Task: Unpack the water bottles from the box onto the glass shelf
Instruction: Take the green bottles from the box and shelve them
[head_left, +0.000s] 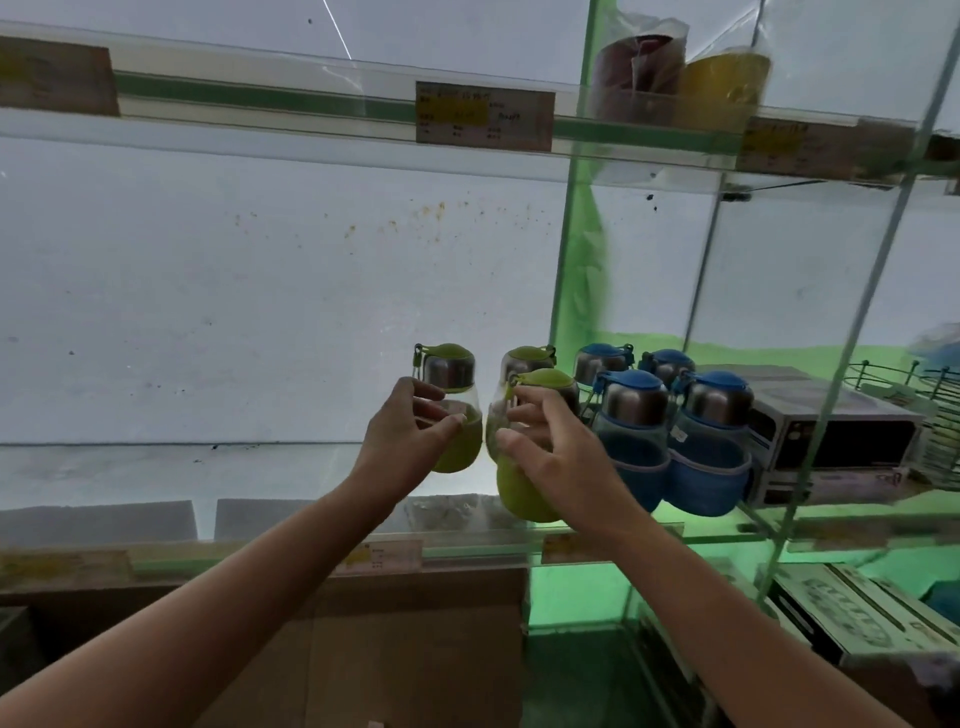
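The left hand (410, 431) grips a green bottle (451, 405) with curled fingers, just above the glass shelf (291, 535). The right hand (550, 441) holds the front green bottle (524, 483) — its fingers half bent around it — just beside four blue bottles (670, 436) standing on the shelf.

3 green bottles (451, 405), 4 blue (631, 431), upright
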